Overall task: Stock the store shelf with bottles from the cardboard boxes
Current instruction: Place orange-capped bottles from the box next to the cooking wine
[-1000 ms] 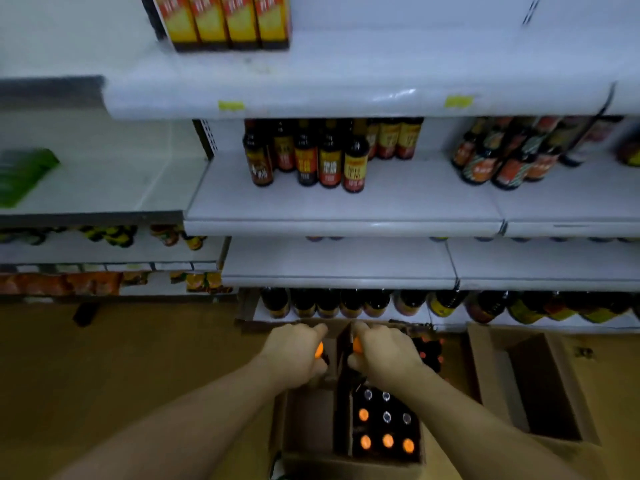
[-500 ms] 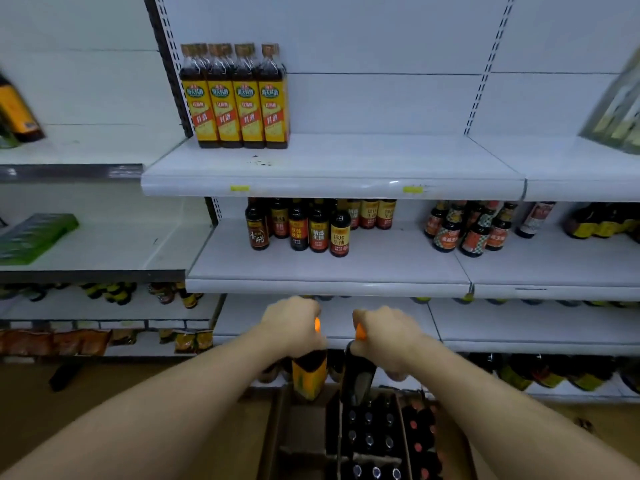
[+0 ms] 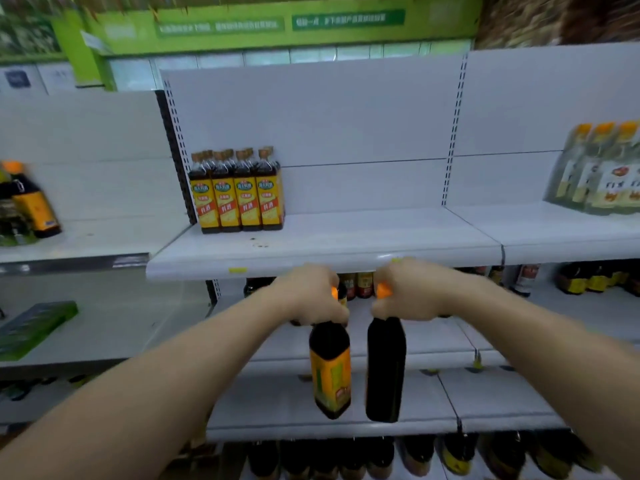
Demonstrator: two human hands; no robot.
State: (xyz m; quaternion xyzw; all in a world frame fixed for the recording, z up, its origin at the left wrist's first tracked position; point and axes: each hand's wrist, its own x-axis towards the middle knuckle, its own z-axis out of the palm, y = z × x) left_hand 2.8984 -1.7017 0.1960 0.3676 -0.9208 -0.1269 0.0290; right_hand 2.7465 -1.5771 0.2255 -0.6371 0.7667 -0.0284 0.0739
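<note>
The white shelving (image 3: 311, 133) fills most of what I see, with a green sign (image 3: 277, 26) across its top. My two bare forearms reach forward and up from the lower corners and converge in the middle, the left forearm (image 3: 156, 386) and the right forearm (image 3: 536, 344) at about the same height. Both wrists are level, just under the front lip of the upper shelf board (image 3: 346, 247).

My left hand (image 3: 308, 296) is curled round the neck of one dark bottle (image 3: 330, 368), fingers wrapped tight and thumb side inward. My right hand (image 3: 410, 292) is closed the same way round the neck of a second bottle (image 3: 385, 368). So I hold two bottles, one per hand. They hang roughly upright in the air in front of the lower shelves, just beside each other with a narrow gap between them, resting on no board. The left one shows a yellow label; the right one shows only its dark side.

On the upper board, at its left end, four yellow-labelled bottles (image 3: 239, 192) stand in a front row; I cannot tell how many are behind them. Far right sits a wrapped pack (image 3: 599, 174) with three orange tops showing. Far left stands one dark jug (image 3: 33, 202), and one green box (image 3: 34, 327) lies on the shelf below it. A row of dark bottles (image 3: 381, 455) lines the bottom, too blurred to count.

Smallest are the two orange caps, one (image 3: 334, 292) peeking from my left fist, one (image 3: 382, 291) from my right.
</note>
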